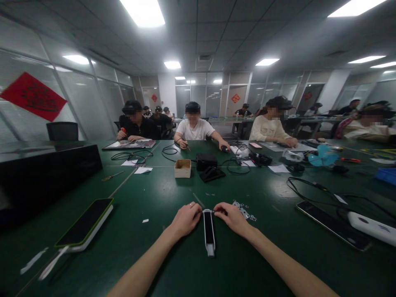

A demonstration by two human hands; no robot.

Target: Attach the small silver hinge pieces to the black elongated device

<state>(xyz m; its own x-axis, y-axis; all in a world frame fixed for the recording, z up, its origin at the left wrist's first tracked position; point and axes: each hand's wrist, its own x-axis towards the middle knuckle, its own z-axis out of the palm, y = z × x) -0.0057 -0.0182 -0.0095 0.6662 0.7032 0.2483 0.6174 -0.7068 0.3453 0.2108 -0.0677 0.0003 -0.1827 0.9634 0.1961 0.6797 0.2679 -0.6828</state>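
A long, narrow white frame (205, 233) lies on the green table in front of me, with a dark middle and a pale grey block (210, 250) at its near end. My left hand (187, 219) is at the left of its far end, thumb and fingers pinched together. On the opposite side of that end, my right hand (231, 217) pinches too. Something small and dark shows at the fingertips of both hands, too small to name. Just beyond my right hand lie several small metal plates and rings (244, 211), partly covered by it.
A phone on a white block (85, 222) lies left, another phone (332, 225) and a white device (373, 227) right. Ahead stand a small open box (182, 169) and a black box (206, 161) among cables. A monitor (46, 177) borders the left. Several people sit across the table.
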